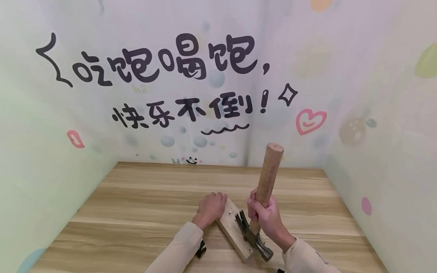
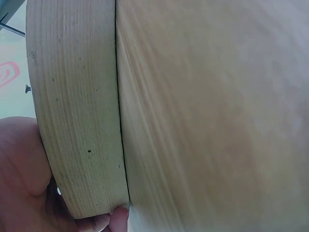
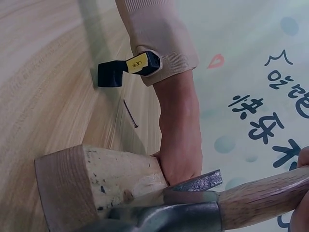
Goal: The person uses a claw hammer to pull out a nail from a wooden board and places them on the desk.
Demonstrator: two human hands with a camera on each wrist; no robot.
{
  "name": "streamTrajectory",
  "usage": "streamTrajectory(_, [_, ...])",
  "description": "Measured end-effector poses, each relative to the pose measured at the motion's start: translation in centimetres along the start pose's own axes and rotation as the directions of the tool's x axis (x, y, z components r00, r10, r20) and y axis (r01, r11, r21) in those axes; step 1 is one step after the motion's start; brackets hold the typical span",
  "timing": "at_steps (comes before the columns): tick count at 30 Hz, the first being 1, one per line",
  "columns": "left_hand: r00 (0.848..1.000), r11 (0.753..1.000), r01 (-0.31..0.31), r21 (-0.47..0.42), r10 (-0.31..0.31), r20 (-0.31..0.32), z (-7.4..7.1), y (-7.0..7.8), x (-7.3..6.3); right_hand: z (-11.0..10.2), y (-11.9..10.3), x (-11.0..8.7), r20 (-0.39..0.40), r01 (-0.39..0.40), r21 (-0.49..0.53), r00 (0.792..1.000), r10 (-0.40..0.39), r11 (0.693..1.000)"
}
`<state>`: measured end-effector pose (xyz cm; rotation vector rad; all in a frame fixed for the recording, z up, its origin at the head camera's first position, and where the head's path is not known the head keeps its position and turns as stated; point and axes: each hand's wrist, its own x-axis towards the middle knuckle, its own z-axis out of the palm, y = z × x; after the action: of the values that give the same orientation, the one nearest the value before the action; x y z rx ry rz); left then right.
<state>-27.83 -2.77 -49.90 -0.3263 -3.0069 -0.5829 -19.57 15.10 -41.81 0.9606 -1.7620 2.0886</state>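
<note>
- Plainly, the wooden block (image 1: 232, 229) sits at the centre of the work: flat on the worktop (image 1: 153, 197), set aslant, its far end to the left and its near end to the right. Small dark marks dot its upper face.
- Around the far end, the left hand (image 1: 212, 206) has its grip closed, fingers curled over the wood and 1 fingertip at the corner in the left wrist view; this hold probably serves to steady the block.
- Just beyond the block's edge in that view, 1 short nail (image 2: 27, 89) shows its head and a bit of shank, seemingly standing up from the upper face.
- Over the near half is the hammer (image 1: 268, 182), head down and handle up. Its claw (image 1: 240, 222) points toward the far end, and the steep handle would likely give good leverage. Whether the claw touches a nail, I cannot tell.
- On that handle, low down near the head, the right hand (image 1: 266, 216) has its grip wrapped tight, perhaps for close control.
- Beside the block, near the left sleeve (image 1: 181, 244), 1 loose nail (image 3: 130, 114) appears to lie directly on the worktop.
- As for containers, none shows in the 3 views.
- Farthest out, the pale wall (image 1: 153, 22) carries 2 lines of black writing (image 1: 191, 57).
</note>
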Motion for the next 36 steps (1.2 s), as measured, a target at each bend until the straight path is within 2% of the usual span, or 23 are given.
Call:
streamTrajectory(7, [1.000,1.000,0.007,0.000,-0.007,-0.007,-0.2,0.0,0.1,0.1,0.0,0.0,0.013,0.026,0.006,1.000,-0.026,1.000])
streamTrajectory(14, [1.000,1.000,0.005,0.008,-0.005,-0.002,-0.3,0.3,-0.1,-0.2,-0.3,-0.1,-0.008,0.035,0.008,0.999,-0.035,0.999])
streamTrajectory(22, [1.000,1.000,0.010,0.008,-0.010,-0.013,-0.2,0.2,-0.3,-0.4,-0.3,0.0,-0.027,0.015,0.077,1.000,-0.013,0.997])
streamTrajectory(26, [0.999,1.000,0.008,0.007,-0.007,-0.038,-0.2,0.2,-0.2,-0.6,-0.2,0.1,-0.016,-0.007,0.102,1.000,0.009,0.995])
streamTrajectory(36, [0.991,0.996,0.010,0.085,0.001,-0.137,-0.5,0.2,-0.1,-1.3,0.0,0.6,-0.035,-0.041,0.173,0.998,0.047,0.984])
